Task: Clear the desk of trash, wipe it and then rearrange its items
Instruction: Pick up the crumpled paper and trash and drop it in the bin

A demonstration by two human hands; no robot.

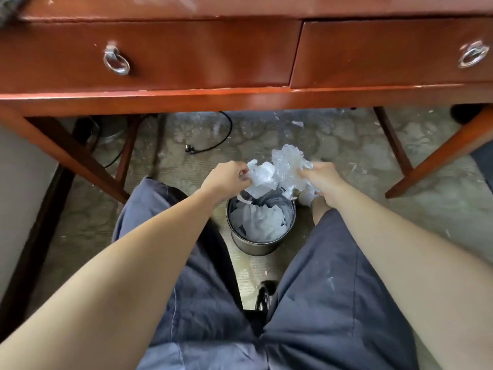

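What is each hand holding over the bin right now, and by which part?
The left hand pinches the crumpled white paper by its left edge; the right hand grips the crumpled clear plastic by its right side, above the bin.

A reddish-brown wooden desk (240, 98) is seen from the front, its varnish chipped pale along the lower rail. Two drawers are set side by side, the left drawer (200, 54) and the right drawer (386, 52), each fitted with a metal ring pull (116, 61). The desk is carried on slanted legs (77, 156). The floor (280, 137) beneath is patterned in mottled grey-green and is scattered with pale flecks. A black cable (192, 150) ending in a plug is laid across it. A pale panel (24, 196) with a dark edge is seen at the left. Soft, even light is reflected on the glossy wood
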